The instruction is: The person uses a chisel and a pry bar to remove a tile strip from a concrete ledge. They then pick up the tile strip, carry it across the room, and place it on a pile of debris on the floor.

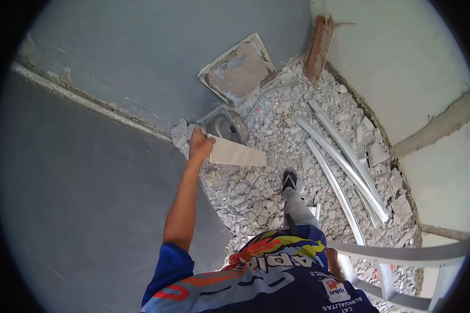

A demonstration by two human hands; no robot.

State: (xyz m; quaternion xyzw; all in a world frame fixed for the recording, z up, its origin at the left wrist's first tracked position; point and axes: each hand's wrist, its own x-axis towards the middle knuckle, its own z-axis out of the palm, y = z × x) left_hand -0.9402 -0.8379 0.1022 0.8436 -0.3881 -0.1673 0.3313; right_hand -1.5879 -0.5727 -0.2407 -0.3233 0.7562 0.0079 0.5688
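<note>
Tile piece (237,154), beige and flat, held out level above the rubble (256,193), just in front of a dented metal basin (225,125). Left hand (199,143) clenched on its near edge, arm stretched forward. Right hand (333,263) low beside the jersey, close to a grey metal rail (402,251); mostly hidden, so cannot tell its grip. One shoe (290,180) planted on the rubble. Square slab (238,69) leans against the wall behind the basin. Wooden plank (318,49) upright in the corner. Bent metal strips (344,161) lie across the rubble to the right.
</note>
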